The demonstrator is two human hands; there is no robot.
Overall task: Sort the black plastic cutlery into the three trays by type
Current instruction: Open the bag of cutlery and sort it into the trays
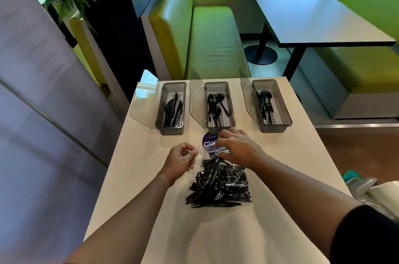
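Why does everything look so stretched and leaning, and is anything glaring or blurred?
Head view: the wide-angle lens splays the white table toward the camera and tilts the grey wall panels; window daylight glares on the leftmost clear lid and glints off the crinkled plastic bag; the clutter at the right edge is smeared.

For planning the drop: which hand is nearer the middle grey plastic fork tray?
Right. The right hand is just before the middle grey plastic tray; the left hand is farther back, leftward.
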